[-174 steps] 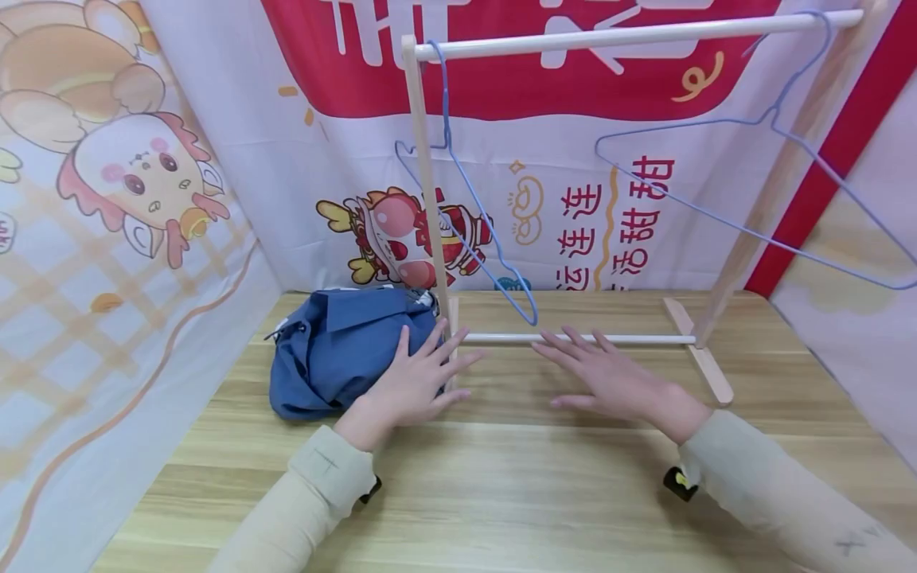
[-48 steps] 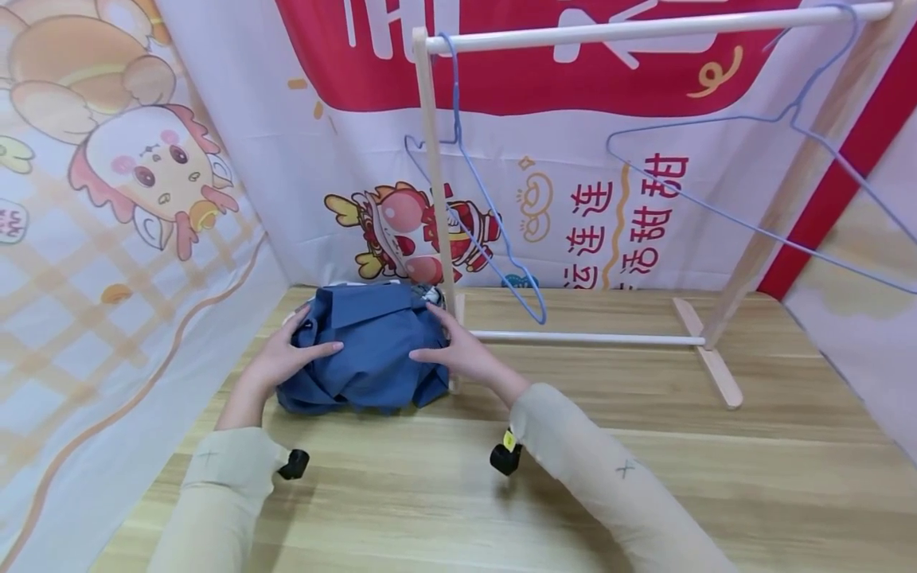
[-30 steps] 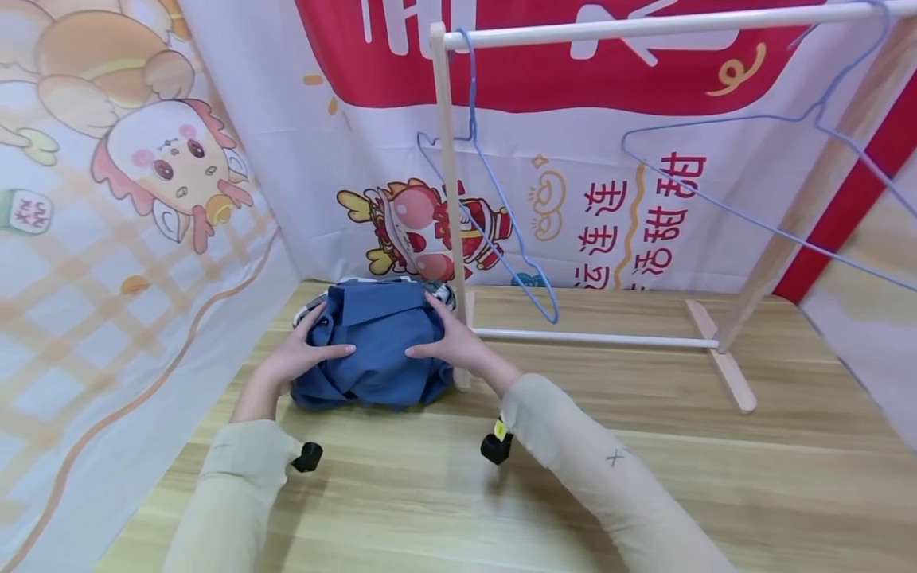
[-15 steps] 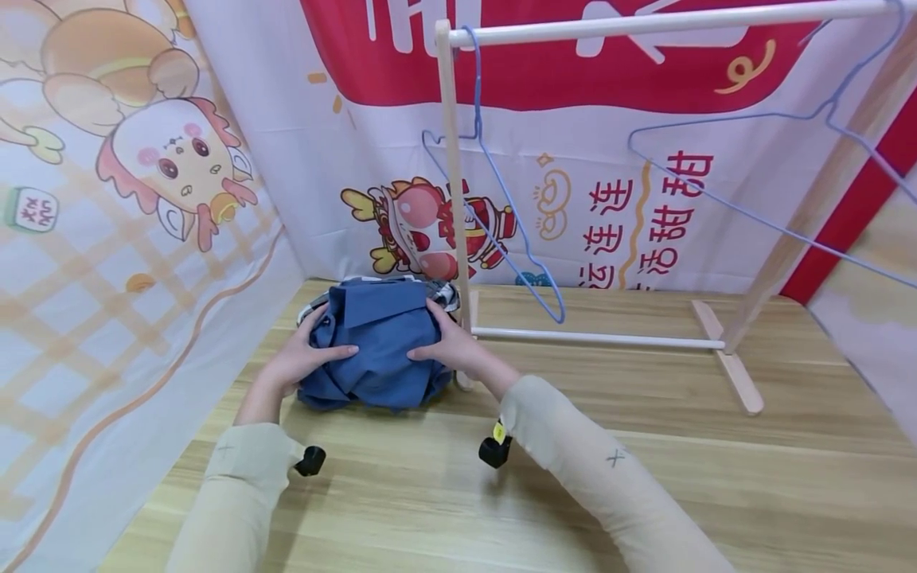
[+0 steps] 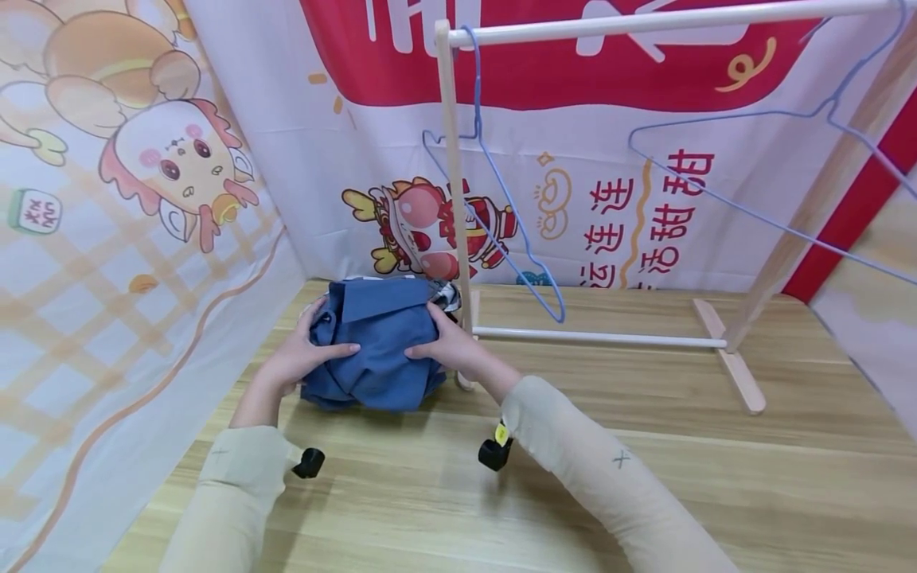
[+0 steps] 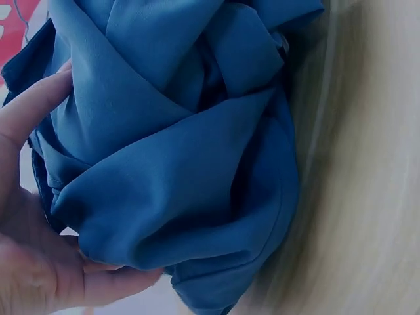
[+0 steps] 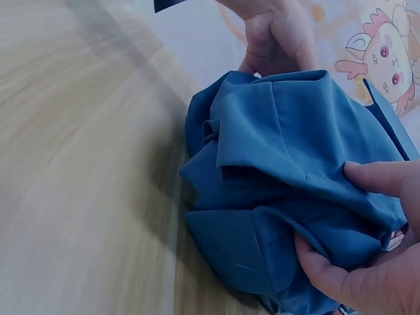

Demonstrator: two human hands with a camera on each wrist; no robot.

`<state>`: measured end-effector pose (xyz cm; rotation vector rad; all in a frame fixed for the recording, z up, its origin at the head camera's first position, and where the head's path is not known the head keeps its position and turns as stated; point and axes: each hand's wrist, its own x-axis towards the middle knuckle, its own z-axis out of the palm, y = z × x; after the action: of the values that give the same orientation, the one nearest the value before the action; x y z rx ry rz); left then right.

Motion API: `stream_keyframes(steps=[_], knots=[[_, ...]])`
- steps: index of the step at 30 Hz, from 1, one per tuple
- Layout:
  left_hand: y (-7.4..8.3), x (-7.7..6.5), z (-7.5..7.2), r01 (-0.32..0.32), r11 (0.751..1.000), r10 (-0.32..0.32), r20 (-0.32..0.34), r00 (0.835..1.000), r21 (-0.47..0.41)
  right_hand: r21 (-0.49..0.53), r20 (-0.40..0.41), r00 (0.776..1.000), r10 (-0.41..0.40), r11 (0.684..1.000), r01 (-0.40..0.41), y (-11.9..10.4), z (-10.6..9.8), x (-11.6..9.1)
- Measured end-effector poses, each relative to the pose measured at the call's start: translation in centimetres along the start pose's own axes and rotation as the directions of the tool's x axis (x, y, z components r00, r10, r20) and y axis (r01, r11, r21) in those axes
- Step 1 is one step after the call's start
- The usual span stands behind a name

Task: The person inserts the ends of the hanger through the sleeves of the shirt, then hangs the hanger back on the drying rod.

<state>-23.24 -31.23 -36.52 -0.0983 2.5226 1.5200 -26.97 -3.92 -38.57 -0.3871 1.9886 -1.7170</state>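
A crumpled bundle of dark blue cloth (image 5: 380, 350), its kind of garment not plain, sits at the back left of the table. A black-and-white patterned cloth (image 5: 446, 297) peeks out behind its upper right. My left hand (image 5: 297, 358) grips the bundle's left side, thumb across the front and fingers behind; the left wrist view shows the hand (image 6: 33, 262) with fingers under the folds. On the opposite side my right hand (image 5: 458, 346) holds it, thumb on the front. In the right wrist view this hand (image 7: 374, 262) pinches a fold, its fingers partly hidden by cloth.
Just right of the bundle stands the post (image 5: 457, 199) of a wooden rack. From its top rail (image 5: 645, 25) hang a blue hanger (image 5: 512, 231) on the left and another hanger (image 5: 745, 208) on the right. Printed fabric walls (image 5: 322, 159) enclose the wooden table (image 5: 573, 477).
Earlier both hands were spread apart, the left by the bundle and the right over the table. Both then moved left onto the cloth's sides. In the last half second they have barely moved.
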Motion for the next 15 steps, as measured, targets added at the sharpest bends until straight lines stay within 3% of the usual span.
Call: stream_keyframes(steps=[4,7,12,15], knots=[[-0.4,0.0,-0.2,0.107,0.994,-0.107,-0.004,0.994,-0.009,0.010,-0.018,1.000,0.010,1.000,-0.010,0.5,-0.1,0.2],[-0.9,0.1,-0.4,0.168,0.985,-0.168,-0.003,0.986,0.040,-0.016,-0.068,0.997,0.023,1.000,-0.024,1.3,-0.4,0.3],[-1.7,0.3,-0.3,0.173,0.975,-0.174,0.001,0.985,0.137,-0.129,-0.153,0.988,0.003,0.991,-0.023,2.1,-0.8,0.4],[-1.8,0.3,-0.3,0.183,0.976,-0.186,0.013,0.982,0.121,-0.175,-0.167,0.986,-0.010,0.984,-0.020,2.2,-0.9,0.3]])
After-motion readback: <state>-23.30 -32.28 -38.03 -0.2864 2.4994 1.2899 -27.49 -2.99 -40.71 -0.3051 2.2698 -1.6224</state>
